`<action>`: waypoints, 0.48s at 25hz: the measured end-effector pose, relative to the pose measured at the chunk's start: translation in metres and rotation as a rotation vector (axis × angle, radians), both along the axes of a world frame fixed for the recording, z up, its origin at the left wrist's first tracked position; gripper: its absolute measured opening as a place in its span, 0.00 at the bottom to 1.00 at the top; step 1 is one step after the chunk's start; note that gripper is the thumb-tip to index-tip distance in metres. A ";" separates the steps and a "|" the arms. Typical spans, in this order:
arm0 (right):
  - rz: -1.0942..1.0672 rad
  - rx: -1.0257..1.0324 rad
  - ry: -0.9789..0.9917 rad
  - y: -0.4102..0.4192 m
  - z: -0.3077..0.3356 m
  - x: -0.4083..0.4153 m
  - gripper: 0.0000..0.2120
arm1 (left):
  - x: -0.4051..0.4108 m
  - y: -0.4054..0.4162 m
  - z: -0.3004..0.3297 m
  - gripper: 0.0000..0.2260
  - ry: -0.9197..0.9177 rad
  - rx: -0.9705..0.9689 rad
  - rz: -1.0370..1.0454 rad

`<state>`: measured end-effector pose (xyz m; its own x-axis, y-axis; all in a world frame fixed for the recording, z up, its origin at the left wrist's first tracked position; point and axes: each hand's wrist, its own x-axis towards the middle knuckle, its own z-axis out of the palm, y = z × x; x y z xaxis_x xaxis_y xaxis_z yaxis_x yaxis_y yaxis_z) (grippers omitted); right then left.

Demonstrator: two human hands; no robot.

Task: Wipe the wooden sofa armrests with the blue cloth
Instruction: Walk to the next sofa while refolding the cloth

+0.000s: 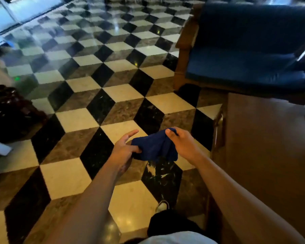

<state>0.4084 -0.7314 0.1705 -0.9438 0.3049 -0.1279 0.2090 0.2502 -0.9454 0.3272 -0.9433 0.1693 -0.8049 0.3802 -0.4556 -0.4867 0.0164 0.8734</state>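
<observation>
A dark blue cloth [154,147] hangs bunched between both hands above the checkered floor. My right hand [181,141] pinches its upper right corner between thumb and fingers. My left hand [124,148] grips the cloth's left edge with the lower fingers, while the index finger points outward. The sofa with dark blue cushions [250,55] stands at the upper right, about a metre beyond my hands. Its wooden armrest [186,37] runs along the near left side.
A brown wooden table [268,147] fills the right side, close to my right forearm. A dark carved wooden stand [9,110] sits on the floor at the left. The checkered tile floor [95,85] stretches ahead to glass doors. My shoe [162,206] shows below.
</observation>
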 end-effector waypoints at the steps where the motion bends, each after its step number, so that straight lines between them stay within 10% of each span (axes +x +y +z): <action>1: -0.038 -0.008 -0.011 0.022 0.001 -0.016 0.16 | -0.027 0.027 0.005 0.34 0.079 -0.095 -0.082; 7: -0.216 -0.106 0.014 0.150 0.005 -0.079 0.11 | -0.142 0.191 0.016 0.10 0.801 -0.631 -0.609; 12: -0.588 -0.253 0.064 0.265 -0.030 -0.121 0.16 | -0.227 0.327 0.000 0.02 0.458 -0.204 -0.743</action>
<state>0.2879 -0.4666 0.1406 -0.6361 0.7417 -0.2129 0.1846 -0.1216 -0.9753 0.1006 -0.6162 0.1697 -0.5027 0.8227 -0.2656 0.1073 0.3642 0.9251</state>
